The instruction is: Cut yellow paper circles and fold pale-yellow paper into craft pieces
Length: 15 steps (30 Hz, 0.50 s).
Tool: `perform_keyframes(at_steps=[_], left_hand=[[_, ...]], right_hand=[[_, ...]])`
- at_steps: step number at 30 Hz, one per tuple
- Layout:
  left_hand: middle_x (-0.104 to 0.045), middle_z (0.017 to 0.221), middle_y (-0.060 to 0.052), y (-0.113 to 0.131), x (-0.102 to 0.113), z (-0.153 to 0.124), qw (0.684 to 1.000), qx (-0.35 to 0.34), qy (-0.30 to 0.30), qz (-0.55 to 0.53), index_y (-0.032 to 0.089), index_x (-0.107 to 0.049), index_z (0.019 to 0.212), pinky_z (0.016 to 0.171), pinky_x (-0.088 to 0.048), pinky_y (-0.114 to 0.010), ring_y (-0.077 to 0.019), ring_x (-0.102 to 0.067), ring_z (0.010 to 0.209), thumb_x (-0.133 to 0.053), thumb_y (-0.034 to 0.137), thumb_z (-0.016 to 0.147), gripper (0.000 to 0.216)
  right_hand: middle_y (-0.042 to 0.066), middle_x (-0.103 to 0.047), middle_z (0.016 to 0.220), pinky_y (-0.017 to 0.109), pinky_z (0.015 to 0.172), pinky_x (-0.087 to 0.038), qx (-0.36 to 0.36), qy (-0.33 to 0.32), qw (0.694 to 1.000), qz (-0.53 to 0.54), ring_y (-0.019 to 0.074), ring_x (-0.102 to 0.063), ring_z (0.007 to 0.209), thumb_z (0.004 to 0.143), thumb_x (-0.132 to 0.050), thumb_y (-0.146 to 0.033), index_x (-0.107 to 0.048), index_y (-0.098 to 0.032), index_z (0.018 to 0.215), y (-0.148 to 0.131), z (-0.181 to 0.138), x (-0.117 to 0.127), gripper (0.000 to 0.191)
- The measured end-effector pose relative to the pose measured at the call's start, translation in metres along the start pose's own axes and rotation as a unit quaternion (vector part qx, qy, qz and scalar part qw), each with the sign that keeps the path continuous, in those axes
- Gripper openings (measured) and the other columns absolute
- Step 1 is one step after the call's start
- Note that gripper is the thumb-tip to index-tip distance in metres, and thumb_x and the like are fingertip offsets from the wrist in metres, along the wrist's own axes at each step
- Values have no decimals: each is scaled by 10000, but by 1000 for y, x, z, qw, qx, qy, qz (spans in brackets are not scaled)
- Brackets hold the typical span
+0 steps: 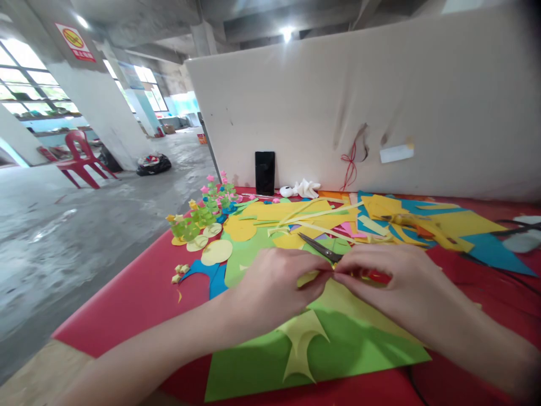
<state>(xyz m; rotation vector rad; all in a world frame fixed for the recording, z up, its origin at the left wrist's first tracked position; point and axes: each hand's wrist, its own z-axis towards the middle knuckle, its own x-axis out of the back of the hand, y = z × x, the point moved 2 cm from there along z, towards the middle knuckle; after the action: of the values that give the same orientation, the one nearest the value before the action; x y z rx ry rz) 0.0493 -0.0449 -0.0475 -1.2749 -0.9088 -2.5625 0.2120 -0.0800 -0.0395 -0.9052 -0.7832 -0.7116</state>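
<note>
Over the green paper sheet (359, 355), my left hand (279, 279) and my right hand (389, 276) meet fingertip to fingertip. Both are closed in a pinch on a tiny yellow paper piece (333, 266), mostly covered by the fingers. Just behind the fingertips lie scissors (323, 249), blades pointing away to the left; their red handle shows under my right hand. A pale yellow offcut (300, 344) with curved edges rests on the green sheet, nearer to me. Several small folded paper stars (176, 277) sit to the left, beside a blue paper scrap (217, 279).
Pale yellow paper discs (217, 252) and decorated green paper pieces (198, 217) stand at the table's left edge. Yellow strips (304, 214) pile up behind. A yellow glue gun (431, 228) lies right. A black phone (265, 173) leans on the white board (296, 113).
</note>
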Motion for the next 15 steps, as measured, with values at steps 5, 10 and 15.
perform_keyframes(at_steps=[5,10,15], left_hand=[[-670,645,26,-3,1,-1,999,12,9,38,182,-669,758,531,-410,-171,-81,-571,544,-565,157,773,108],[-708,698,13,-15,10,6,997,62,18,35,186,-684,749,572,-445,-191,-111,-625,605,-580,161,745,107],[-722,717,3,-35,19,15,991,118,44,52,192,-699,716,638,-476,-236,-143,-648,645,-574,176,737,127]], right_hand=[[-18,-641,629,289,542,-410,-30,-8,1000,2,160,-588,579,782,-534,-168,-615,-206,644,-4,-5,-2,165],[-21,-660,665,310,590,-425,-26,12,999,-42,175,-604,627,785,-522,-216,-615,-223,655,-1,-6,8,159],[-22,-679,635,330,527,-435,-49,24,995,-83,204,-613,588,776,-484,-305,-639,-268,614,6,-7,26,227]])
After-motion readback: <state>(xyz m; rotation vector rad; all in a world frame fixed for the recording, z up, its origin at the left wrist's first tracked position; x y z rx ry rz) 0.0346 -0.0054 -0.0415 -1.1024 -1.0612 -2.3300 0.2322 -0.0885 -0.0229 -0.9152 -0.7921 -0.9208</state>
